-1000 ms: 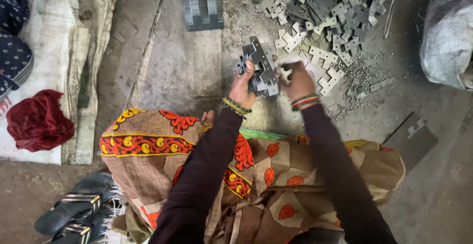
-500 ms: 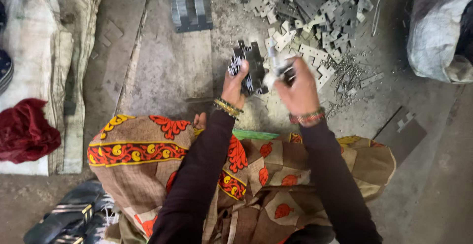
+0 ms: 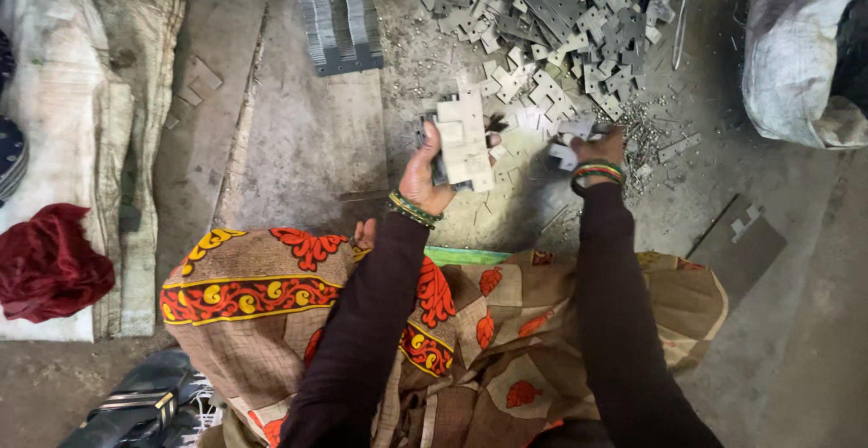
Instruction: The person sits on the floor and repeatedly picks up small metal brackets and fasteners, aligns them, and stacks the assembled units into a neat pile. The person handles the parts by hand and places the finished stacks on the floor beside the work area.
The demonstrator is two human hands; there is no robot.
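Floor (image 3: 307, 141): grey concrete, dusty, strewn with metal bits near the top right.
Cloth (image 3: 380, 321): brown patterned fabric with red and yellow motifs, spread over the seated person's lap, filling the lower middle.
Sacks (image 3: 63, 104): pale, folded, lying along the left edge.
Bag (image 3: 796, 50): whitish, bulging, at the top right corner.
Pile (image 3: 561, 14): loose flat grey metal plates heaped at the top, just beyond the hands.
Red rag (image 3: 45, 263): dark red, bunched on the sacks at the left.
Row (image 3: 339, 18): plates set on edge in a neat line, top centre-left, well apart from the pile.
Sandals (image 3: 145, 407): dark, striped straps, bottom left.
Stack (image 3: 463, 141): a bundle of notched plates, held upright above the floor, between the lap and the pile.
Left hand (image 3: 425, 172): clenched round the stack, thumb across its front, bangles at the wrist.
Right hand (image 3: 597, 145): down at the pile's near edge, fingers closed on a small plate (image 3: 568, 141); bangles at the wrist.
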